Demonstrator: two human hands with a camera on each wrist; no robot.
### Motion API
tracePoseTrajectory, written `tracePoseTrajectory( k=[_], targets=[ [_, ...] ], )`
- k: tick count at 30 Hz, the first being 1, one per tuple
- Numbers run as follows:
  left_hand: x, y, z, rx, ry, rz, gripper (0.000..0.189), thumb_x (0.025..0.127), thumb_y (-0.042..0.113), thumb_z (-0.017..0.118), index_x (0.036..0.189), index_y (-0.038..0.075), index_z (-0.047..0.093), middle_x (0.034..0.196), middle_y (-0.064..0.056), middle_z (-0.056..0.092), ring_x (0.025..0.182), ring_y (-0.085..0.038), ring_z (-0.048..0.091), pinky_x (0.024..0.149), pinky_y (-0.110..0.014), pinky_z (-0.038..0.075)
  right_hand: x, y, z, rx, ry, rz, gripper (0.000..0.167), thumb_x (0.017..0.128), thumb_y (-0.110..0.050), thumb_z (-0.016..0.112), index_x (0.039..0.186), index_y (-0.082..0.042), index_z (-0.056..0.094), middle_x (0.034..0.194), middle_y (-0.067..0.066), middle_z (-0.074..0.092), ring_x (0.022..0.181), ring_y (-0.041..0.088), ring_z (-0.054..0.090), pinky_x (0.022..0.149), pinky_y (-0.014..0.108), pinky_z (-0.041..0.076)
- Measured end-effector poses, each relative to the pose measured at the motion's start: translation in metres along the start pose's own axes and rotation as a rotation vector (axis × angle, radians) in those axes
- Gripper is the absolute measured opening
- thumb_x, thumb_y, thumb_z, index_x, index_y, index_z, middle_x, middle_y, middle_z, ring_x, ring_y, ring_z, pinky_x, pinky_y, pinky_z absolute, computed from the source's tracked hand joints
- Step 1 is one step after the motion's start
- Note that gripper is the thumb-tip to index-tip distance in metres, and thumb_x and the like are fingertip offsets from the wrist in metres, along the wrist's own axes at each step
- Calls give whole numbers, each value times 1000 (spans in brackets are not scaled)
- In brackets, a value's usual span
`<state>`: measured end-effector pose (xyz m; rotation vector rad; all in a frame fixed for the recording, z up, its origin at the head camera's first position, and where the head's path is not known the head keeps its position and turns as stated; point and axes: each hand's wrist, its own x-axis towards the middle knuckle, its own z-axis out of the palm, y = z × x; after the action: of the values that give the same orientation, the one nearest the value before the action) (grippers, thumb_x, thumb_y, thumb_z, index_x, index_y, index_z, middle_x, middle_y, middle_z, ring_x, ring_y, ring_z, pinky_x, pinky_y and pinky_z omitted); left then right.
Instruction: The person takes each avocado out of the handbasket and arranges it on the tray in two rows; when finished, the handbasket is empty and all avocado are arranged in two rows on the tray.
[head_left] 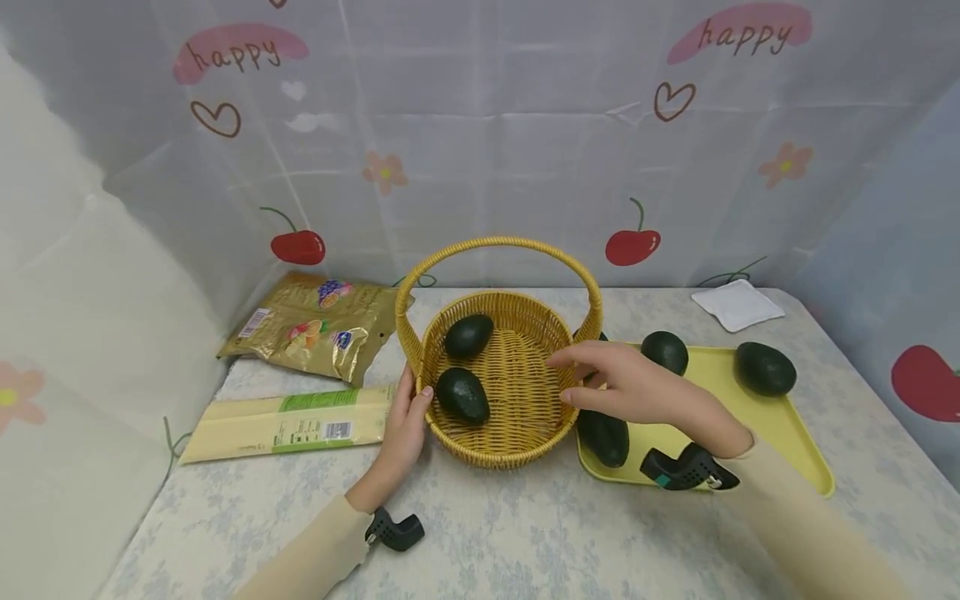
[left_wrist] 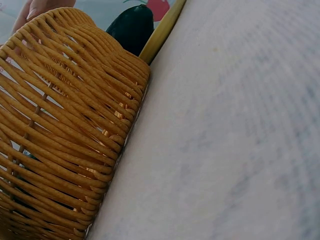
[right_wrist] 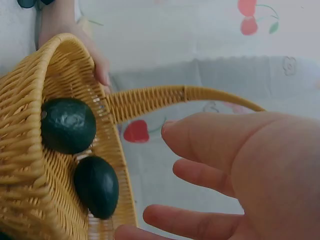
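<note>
In the head view, the left hand (head_left: 405, 425) grips the left rim of the wicker basket (head_left: 525, 383), thumb on top; the right hand (head_left: 633, 383) hangs over the right rim with fingers parted, holding nothing. Two avocados (head_left: 462, 397) lie inside along the left side, so their lopsided weight could shift the basket if that grip slackens. The tall handle (head_left: 498, 242) narrows the way in, and a raised wrist could knock it. Open room inside is the right half. A nearer avocado (head_left: 603, 440) lies at the left edge of the yellow tray (head_left: 727, 417) and could roll over the low rim if nudged; a dark shape behind the right hand is probably another, mostly hidden. In the left wrist view, basket and tray stand close together, leaving fingers little space. In the right wrist view, the basket's pair lie close and could bump if jolted.
</note>
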<state>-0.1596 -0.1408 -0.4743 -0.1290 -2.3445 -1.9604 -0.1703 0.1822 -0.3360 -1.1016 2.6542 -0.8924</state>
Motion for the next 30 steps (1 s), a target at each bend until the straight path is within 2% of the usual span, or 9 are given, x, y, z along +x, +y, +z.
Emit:
tracePoseTrajectory(
  k=[4,9,16,20,23,26,30],
  targets=[
    [1,1,-2,5,-7,13,64,110,20,38,166,15,7,173,-9,10,160,-29,10,129,-52,14,29,-11,1,-18,-68,-1,45,96,-21,69,139,-9,60,130,8,67,94,16,68,82,30,59],
    [2,1,-2,-13,-1,25,64,110,18,38,166,16,7,173,-9,11,160,-29,11,129,-51,16,68,-13,4,-3,-106,21,48,97,-24,68,142,-12,58,137,10,65,100,19,72,86,37,60],
    [2,0,1,-30,-13,21,64,110,19,38,166,17,7,173,-6,11,160,-26,11,129,-50,17,108,-5,12,12,-148,135,55,98,-27,65,149,-11,51,144,20,58,115,32,69,94,45,58],
    [2,0,1,-33,-20,22,63,111,19,37,166,21,7,173,-3,11,160,-24,12,129,-49,18,127,0,19,-26,-155,216,58,99,-33,65,151,-13,48,146,18,57,129,35,60,101,51,54],
    [2,-1,1,-32,-23,18,63,111,19,37,166,20,6,173,-4,11,160,-24,12,129,-49,18,138,5,26,-27,-164,284,61,99,-36,64,153,-14,46,140,15,61,120,31,63,91,45,55],
    [2,-1,0,-30,-25,6,64,111,20,37,166,20,6,173,-3,10,160,-24,11,129,-49,17,148,7,34,-13,-166,341,62,100,-37,64,154,-13,45,141,14,60,102,26,65,76,37,53],
    [1,0,0,-32,-28,2,64,111,20,36,166,20,5,173,-4,10,160,-24,11,129,-48,17,158,7,42,14,-176,418,63,100,-38,64,155,-14,43,146,12,56,77,24,62,69,39,53]
  ],
)
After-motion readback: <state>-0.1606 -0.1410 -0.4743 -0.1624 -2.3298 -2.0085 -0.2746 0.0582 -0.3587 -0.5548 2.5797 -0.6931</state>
